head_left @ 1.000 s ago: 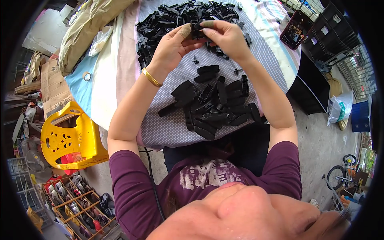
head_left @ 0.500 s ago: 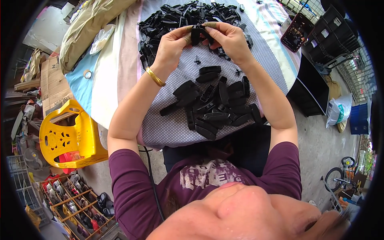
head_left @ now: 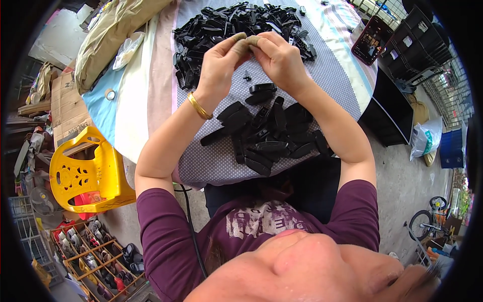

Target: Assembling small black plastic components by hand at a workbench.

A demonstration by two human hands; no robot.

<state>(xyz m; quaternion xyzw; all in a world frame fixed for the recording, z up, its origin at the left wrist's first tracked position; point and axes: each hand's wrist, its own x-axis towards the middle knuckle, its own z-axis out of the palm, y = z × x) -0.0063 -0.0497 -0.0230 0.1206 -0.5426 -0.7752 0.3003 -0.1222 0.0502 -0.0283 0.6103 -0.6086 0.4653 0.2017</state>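
Observation:
My left hand [head_left: 219,68] and my right hand [head_left: 282,60] meet above the table, at the near edge of a large heap of small black plastic parts [head_left: 201,40]. Fingertips with tan coverings are pinched against each other, and whatever lies between them is hidden. Just below my hands, a tiny black pronged piece [head_left: 247,76] rests on the cloth. Closer to me, between my forearms, is a smaller pile of elongated black plastic pieces [head_left: 271,146], with two of them [head_left: 262,92] slightly apart at its far side.
A patterned cloth [head_left: 201,163] covers the round table. At the left are a tape roll [head_left: 110,94], a yellow plastic chair [head_left: 108,171] and a shoe rack [head_left: 80,264]. A phone [head_left: 372,40] stands at the right edge, beside black crates [head_left: 417,45].
My hands have drawn together, and my fingertips now touch. The black parts visible between them before are now hidden. My right forearm has shifted left.

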